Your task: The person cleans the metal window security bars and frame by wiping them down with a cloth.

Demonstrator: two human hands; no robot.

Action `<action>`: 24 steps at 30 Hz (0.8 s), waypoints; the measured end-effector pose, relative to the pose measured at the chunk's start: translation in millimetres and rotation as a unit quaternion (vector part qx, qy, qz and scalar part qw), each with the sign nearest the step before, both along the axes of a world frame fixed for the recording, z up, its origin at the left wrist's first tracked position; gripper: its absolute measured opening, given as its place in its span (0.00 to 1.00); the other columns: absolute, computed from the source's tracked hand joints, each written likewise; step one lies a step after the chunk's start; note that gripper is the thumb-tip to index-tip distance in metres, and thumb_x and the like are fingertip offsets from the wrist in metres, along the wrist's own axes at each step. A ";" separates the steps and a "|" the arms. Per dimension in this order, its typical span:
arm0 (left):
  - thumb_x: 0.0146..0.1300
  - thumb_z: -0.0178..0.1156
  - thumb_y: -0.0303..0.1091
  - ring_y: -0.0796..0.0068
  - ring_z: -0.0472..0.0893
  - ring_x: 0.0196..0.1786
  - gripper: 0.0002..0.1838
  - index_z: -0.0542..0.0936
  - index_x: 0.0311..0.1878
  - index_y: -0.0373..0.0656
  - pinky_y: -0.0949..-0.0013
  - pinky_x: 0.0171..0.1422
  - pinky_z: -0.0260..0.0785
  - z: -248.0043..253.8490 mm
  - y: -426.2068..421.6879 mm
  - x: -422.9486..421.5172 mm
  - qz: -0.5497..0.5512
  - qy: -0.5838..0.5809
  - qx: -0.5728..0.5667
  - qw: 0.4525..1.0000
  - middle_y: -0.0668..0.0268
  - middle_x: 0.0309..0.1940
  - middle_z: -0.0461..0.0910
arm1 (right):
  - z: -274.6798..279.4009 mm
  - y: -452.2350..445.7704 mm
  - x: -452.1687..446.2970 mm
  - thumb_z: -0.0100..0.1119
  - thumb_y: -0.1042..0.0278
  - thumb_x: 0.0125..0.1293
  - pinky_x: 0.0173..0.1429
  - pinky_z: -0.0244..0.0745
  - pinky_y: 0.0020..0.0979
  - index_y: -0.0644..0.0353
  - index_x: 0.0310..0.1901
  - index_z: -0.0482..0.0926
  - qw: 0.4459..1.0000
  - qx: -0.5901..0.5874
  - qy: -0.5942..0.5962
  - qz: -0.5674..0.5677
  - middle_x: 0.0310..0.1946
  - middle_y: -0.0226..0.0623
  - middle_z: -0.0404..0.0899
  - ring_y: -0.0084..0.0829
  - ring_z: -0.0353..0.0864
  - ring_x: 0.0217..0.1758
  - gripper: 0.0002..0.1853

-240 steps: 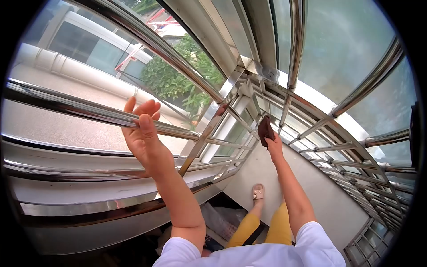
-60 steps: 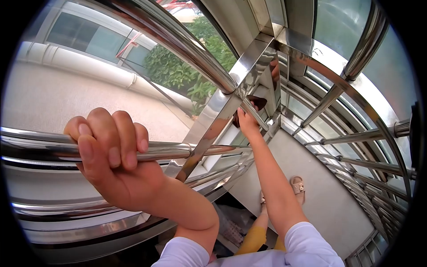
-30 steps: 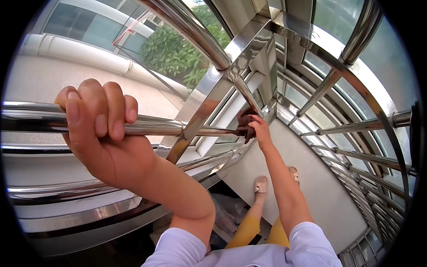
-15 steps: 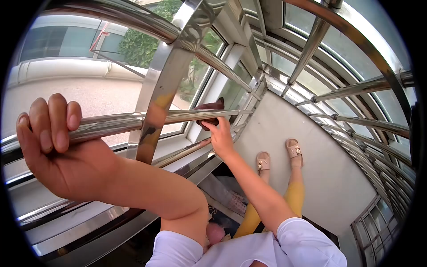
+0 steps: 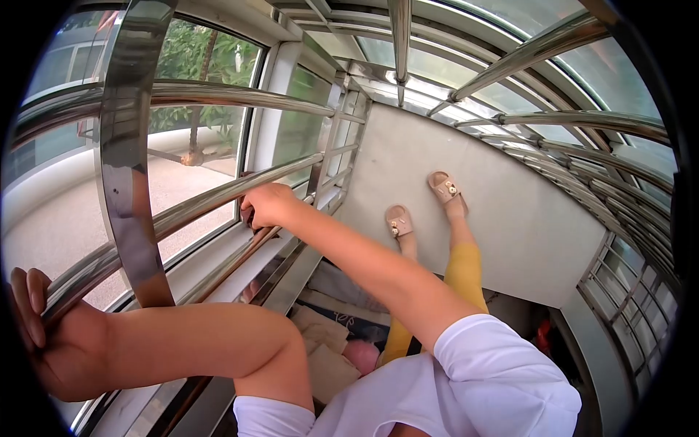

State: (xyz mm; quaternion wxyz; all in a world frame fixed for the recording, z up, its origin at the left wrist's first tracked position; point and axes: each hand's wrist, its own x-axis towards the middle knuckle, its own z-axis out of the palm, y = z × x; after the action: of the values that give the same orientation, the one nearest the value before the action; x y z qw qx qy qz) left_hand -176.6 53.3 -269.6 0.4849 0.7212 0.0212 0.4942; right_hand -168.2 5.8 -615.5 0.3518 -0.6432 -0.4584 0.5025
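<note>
My left hand is wrapped round a shiny metal rail at the lower left, partly cut off by the dark edge of the view. Farther along the same rail, my right hand is closed on a dark brown cloth, which hangs between this rail and the lower one. Most of the cloth is hidden behind my fingers and the rail. A broad flat metal upright crosses the rails between my two hands.
Window glass lies behind the rails, with a green plant outside. My feet in pink sandals stand on a pale floor. More metal bars line the right side. Folded fabric and a pink item lie below my arms.
The view has turned toward the left rails. My right hand has moved with the cloth along the rail, nearer the upright. My left hand still grips the rail.
</note>
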 end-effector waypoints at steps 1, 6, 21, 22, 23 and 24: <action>0.58 0.48 0.21 0.81 0.62 0.19 0.10 0.70 0.22 0.42 0.73 0.32 0.54 0.0 -0.1 0.8 0.000 0.003 0.008 1.000 0.70 0.16 0.60 | -1.0 1.8 -2.4 0.64 0.67 0.45 0.49 0.76 0.37 0.48 0.41 0.84 0.999 0.013 -0.028 -0.038 0.42 0.31 0.82 0.37 0.80 0.48 0.16; 0.58 0.48 0.20 0.79 0.61 0.21 0.09 0.68 0.22 0.42 0.71 0.33 0.54 -4.5 -1.3 -1.4 -0.007 -0.013 -0.032 0.999 0.70 0.16 0.58 | -14.8 -1.2 -9.7 0.54 0.72 0.55 0.43 0.77 0.43 0.56 0.41 0.79 0.954 0.034 -0.105 -0.280 0.39 0.43 0.75 0.45 0.79 0.42 0.11; 0.65 0.50 0.24 0.82 0.62 0.25 0.10 0.64 0.27 0.45 0.73 0.34 0.57 -18.3 -14.3 5.6 -0.050 -0.015 -0.095 0.994 0.71 0.22 0.61 | -43.0 -88.3 41.0 0.49 0.66 0.51 0.41 0.75 0.35 0.55 0.39 0.83 0.976 -0.061 0.042 -0.207 0.31 0.39 0.82 0.36 0.81 0.37 0.15; 0.65 0.50 0.24 0.82 0.62 0.25 0.10 0.64 0.27 0.45 0.73 0.34 0.57 -18.4 -13.8 6.7 -0.049 -0.017 -0.092 0.994 0.71 0.22 0.61 | -46.8 -103.5 49.7 0.50 0.69 0.50 0.40 0.74 0.30 0.57 0.39 0.83 0.951 -0.059 0.106 -0.284 0.29 0.38 0.82 0.33 0.81 0.34 0.15; 0.65 0.50 0.24 0.82 0.62 0.25 0.10 0.64 0.27 0.45 0.73 0.34 0.57 -19.4 -14.0 7.2 -0.047 -0.020 -0.090 0.995 0.71 0.22 0.61 | -56.8 -115.0 54.1 0.49 0.72 0.51 0.42 0.73 0.27 0.57 0.40 0.82 0.932 0.005 0.151 -0.330 0.30 0.36 0.81 0.29 0.81 0.36 0.15; 0.64 0.50 0.24 0.82 0.62 0.25 0.10 0.64 0.27 0.45 0.73 0.34 0.57 -20.2 -14.9 7.6 -0.046 -0.024 -0.089 0.995 0.71 0.22 0.61 | -66.5 -122.0 55.9 0.48 0.75 0.52 0.43 0.72 0.24 0.58 0.41 0.82 0.905 0.068 0.194 -0.373 0.31 0.34 0.81 0.26 0.80 0.37 0.16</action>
State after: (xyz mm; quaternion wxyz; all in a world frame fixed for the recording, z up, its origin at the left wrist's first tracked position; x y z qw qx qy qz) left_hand -169.0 38.4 -289.8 0.5699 0.6630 0.0205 0.4849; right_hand -112.3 -116.2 -681.9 0.6382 -0.6313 -0.1407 0.4175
